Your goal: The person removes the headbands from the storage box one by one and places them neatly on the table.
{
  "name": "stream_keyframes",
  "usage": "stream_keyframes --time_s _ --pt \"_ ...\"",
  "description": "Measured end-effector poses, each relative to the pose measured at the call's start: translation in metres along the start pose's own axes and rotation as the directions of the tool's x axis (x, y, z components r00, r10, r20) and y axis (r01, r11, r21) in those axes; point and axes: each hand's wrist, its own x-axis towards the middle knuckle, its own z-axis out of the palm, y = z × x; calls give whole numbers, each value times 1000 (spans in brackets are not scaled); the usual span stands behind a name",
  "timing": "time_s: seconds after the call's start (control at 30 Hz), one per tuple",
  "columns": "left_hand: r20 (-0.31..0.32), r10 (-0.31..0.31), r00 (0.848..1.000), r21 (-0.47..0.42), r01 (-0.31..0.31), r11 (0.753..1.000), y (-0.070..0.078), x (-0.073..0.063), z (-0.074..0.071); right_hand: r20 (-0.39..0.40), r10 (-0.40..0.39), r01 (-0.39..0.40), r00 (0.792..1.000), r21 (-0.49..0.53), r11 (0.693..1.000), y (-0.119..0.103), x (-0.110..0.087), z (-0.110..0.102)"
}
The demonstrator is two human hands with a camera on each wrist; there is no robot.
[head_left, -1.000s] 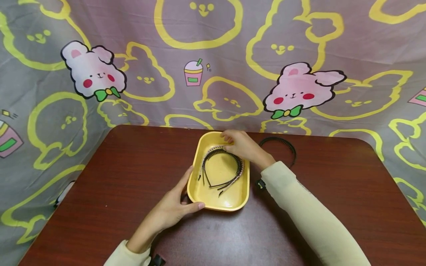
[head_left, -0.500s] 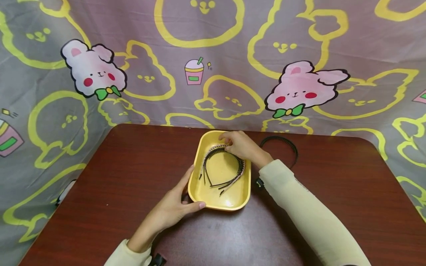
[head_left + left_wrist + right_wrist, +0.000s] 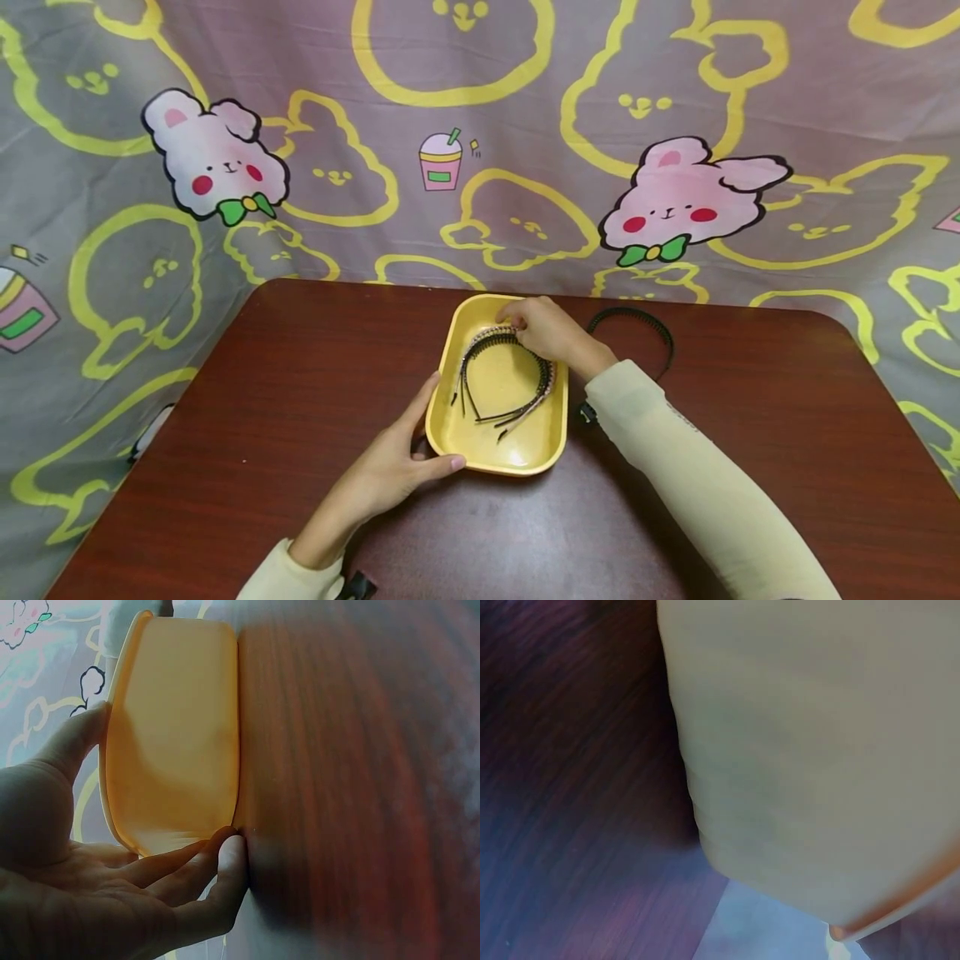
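Observation:
A yellow plastic box stands on the table, holding several headbands. Among them are black toothed headbands and a pale pink beaded headband, nested in one arc. My left hand grips the box at its near left corner, thumb at the rim; in the left wrist view its fingertips reach the base of the box wall. My right hand reaches over the far right rim and pinches the headbands at the top of their arc, the fingertips partly hidden. The right wrist view does not show this hand.
Another black toothed headband lies on the dark red table, right of the box and partly behind the right forearm. A patterned cloth hangs along the table's back edge.
The right fingers have shifted slightly on the headbands, curling in a little more. The left hand and the box hold their place; the whole view has drifted slightly.

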Motion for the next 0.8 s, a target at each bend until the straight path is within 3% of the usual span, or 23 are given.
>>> stream_keyframes --time_s 0.8 --pt "-8 3 1000 22 -3 1000 0 1 -1 -49 -35 35 998 -10 999 1 1 4"
